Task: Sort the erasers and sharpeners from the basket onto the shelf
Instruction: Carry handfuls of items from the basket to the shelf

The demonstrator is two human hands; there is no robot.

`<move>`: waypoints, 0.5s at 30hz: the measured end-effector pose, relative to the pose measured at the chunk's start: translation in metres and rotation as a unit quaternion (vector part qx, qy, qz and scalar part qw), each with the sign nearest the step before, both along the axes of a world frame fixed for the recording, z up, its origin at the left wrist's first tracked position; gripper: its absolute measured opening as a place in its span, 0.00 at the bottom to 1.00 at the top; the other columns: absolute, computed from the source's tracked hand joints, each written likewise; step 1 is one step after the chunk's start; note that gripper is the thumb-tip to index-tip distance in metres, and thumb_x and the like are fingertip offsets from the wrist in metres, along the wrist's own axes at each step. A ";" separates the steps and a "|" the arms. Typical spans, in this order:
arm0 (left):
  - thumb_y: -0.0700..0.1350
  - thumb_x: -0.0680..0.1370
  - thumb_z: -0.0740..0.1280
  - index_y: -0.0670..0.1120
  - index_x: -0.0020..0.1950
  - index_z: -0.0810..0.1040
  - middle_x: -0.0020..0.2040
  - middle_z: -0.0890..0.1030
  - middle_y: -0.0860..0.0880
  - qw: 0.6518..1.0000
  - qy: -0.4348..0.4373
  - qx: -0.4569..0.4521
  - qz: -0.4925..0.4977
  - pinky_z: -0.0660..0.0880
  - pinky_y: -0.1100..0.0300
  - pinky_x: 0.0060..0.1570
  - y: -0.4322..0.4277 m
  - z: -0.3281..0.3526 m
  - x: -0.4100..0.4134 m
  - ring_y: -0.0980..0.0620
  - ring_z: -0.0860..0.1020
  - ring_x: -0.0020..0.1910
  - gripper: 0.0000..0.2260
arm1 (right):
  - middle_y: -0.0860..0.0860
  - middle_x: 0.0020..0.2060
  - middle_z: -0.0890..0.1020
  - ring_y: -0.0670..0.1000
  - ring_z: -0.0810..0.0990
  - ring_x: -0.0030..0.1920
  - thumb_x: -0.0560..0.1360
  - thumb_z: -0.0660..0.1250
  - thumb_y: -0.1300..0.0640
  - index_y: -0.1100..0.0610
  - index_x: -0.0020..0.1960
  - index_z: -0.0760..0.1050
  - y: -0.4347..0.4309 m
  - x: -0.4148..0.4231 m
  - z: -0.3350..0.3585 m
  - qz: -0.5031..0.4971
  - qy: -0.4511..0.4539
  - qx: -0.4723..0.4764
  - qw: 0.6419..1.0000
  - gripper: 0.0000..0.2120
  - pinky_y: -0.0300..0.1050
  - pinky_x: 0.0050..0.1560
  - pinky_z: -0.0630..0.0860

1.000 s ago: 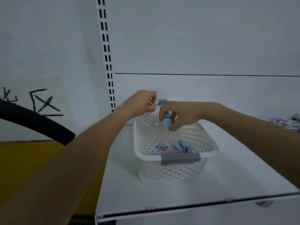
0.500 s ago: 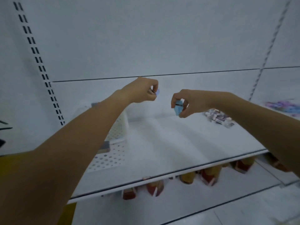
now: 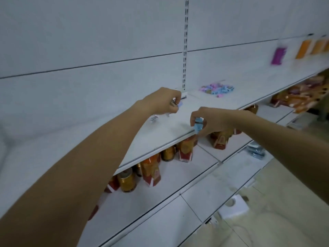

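My left hand [image 3: 164, 101] is curled round small wrapped erasers [image 3: 175, 104], held above the white shelf [image 3: 138, 139]. My right hand [image 3: 207, 121] pinches a small blue sharpener [image 3: 198, 124] over the shelf's front edge. A few loose erasers [image 3: 154, 119] lie on the shelf under my left hand. Farther right on the shelf sits a pile of pink and blue sharpeners [image 3: 217, 89]. The basket is out of view.
Below the shelf stand several red and orange packets [image 3: 151, 169] and gold cans [image 3: 127, 181]. A slotted upright [image 3: 185, 43] runs up the back panel. Purple [image 3: 277, 55] and orange packs [image 3: 303, 49] sit far right. A white block [image 3: 233, 205] lies on the floor.
The view has swung right, away from the basket, which has left the frame. Both hands have carried their items rightward along the shelf toward the pile of sharpeners.
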State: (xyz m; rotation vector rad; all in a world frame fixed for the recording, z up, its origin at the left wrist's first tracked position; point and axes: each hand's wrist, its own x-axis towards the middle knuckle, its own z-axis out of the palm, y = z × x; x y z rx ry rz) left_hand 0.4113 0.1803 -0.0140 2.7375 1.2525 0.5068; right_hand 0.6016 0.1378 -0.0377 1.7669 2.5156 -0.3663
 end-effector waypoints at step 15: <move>0.39 0.73 0.65 0.45 0.44 0.72 0.39 0.73 0.49 0.993 -0.043 -0.031 -0.101 0.65 0.65 0.34 0.140 -0.028 0.176 0.50 0.71 0.40 0.03 | 0.53 0.54 0.69 0.54 0.75 0.50 0.70 0.71 0.54 0.46 0.52 0.68 0.071 0.178 -0.012 -0.197 0.070 0.060 0.976 0.16 0.51 0.53 0.78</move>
